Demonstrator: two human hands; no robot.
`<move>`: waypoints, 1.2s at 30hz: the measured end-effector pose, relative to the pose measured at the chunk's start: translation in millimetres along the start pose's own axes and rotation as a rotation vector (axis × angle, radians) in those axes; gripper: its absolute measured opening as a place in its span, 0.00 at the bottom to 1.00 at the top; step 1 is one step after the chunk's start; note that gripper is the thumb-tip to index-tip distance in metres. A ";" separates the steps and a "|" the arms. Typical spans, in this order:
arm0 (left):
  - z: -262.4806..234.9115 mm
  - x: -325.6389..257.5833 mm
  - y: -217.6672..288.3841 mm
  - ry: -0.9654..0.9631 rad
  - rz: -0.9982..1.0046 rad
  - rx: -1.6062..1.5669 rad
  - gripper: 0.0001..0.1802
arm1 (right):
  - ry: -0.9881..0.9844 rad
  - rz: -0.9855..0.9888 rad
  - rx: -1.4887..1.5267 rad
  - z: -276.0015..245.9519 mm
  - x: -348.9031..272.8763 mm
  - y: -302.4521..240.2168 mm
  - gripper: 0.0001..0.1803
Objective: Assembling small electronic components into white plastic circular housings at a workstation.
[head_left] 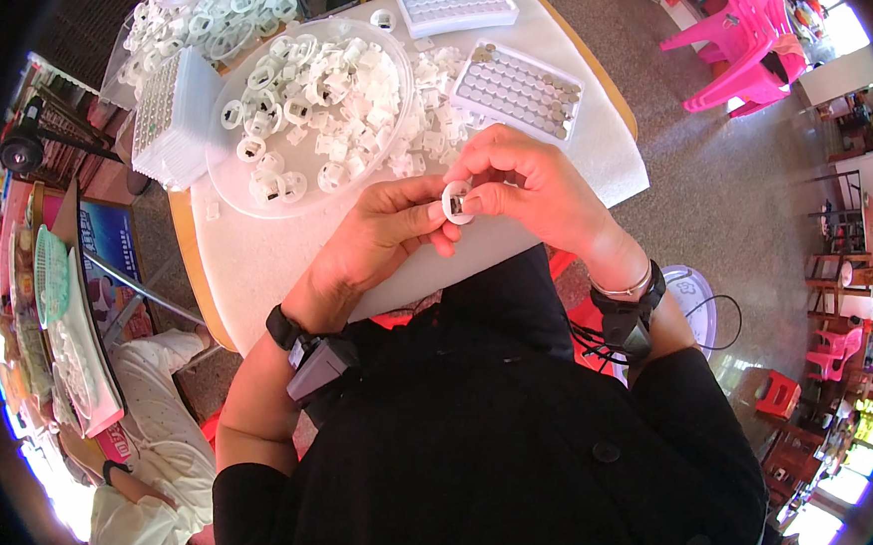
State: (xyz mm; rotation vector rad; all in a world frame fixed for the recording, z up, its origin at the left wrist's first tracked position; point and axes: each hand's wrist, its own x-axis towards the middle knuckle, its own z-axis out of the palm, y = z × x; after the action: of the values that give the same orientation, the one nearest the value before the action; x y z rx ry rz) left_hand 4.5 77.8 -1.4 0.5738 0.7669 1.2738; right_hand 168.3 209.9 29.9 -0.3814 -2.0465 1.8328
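Between my two hands, above the table's near edge, is a small round white plastic part (457,202) with a dark piece in its middle. My left hand (391,225) pinches its left side between thumb and fingers. On the other side, my right hand (523,189) has its thumb pressed against the part and its fingers curled over the top. Just beyond my hands stands a wide clear round tray (223,178), heaped with white plastic pieces and round parts. To its right, a white rectangular tray (571,124) holds rows of small round silvery pieces.
A stack of white trays (169,119) stands at the table's left. Another gridded white tray (452,0) lies at the back. More round parts (216,21) are piled far left. At left, a person in pale clothes (156,429) sits by another table. Pink chairs (746,29) stand far right.
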 end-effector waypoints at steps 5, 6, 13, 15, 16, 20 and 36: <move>-0.2 -0.4 -0.6 -0.019 0.008 0.040 0.19 | -0.038 -0.044 0.008 0.2 -1.4 6.1 0.08; -0.7 -0.2 -1.1 -0.023 0.010 0.045 0.19 | 0.000 -0.037 0.020 2.6 -3.0 5.9 0.07; -2.1 0.5 -1.7 -0.019 -0.020 0.007 0.18 | 0.066 -0.029 -0.042 11.2 -8.9 0.0 0.04; -1.5 0.7 -2.3 -0.010 -0.017 0.032 0.22 | 0.061 -0.054 -0.085 10.4 -7.6 0.6 0.04; -1.4 0.5 -2.3 -0.008 -0.018 0.032 0.22 | 0.059 -0.054 -0.083 10.2 -7.1 1.0 0.04; -2.5 1.8 -0.9 -0.019 -0.025 0.014 0.20 | 0.018 -0.005 0.050 6.0 -3.2 6.1 0.04; -6.6 3.5 -1.2 -0.033 -0.040 -0.012 0.18 | 0.112 0.033 0.044 15.8 -8.0 7.0 0.05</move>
State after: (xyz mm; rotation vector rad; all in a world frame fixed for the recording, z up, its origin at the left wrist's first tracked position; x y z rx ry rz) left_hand 0.5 80.7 -7.2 0.5655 0.7392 1.2282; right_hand 168.2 193.1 20.8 -0.4975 -1.9335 1.8289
